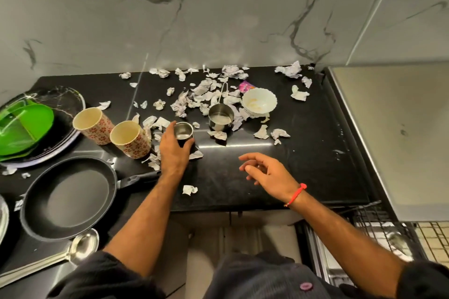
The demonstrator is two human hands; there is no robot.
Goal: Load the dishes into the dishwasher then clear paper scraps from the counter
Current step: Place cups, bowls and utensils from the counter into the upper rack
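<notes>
The small steel cup (184,131) stands upright on the black counter (303,165) at centre frame. The left hand (173,150) is wrapped around its near side, thumb on one flank and fingers on the other, closed on it. Whether it is lifted clear of the surface cannot be told. The grip from behind and low on the wall leaves the rim free, which would suit carrying it upright.

The right hand (264,172) hovers over bare counter to the right of centre, fingers loosely spread, holding nothing. It appears placed to take a second item or receive the cup.

Just beyond the cup, the steel measuring pot (220,118) with its wire handle and the white scalloped bowl (259,103) sit amid the thickest of the paper scraps (201,94), which spread across the upper centre of the counter. Two floral mugs (111,130) lean on their sides left of the cup. Further left lie the green plate (24,128) on a dark stack, a black frying pan (69,196) and a steel ladle (80,247) at lower left.

The dishwasher rack (379,226) shows at lower right, pulled out below the counter edge; the dishes lie within reach of it.

Judgement: loading is at an early stage; scraps untouched.
</notes>
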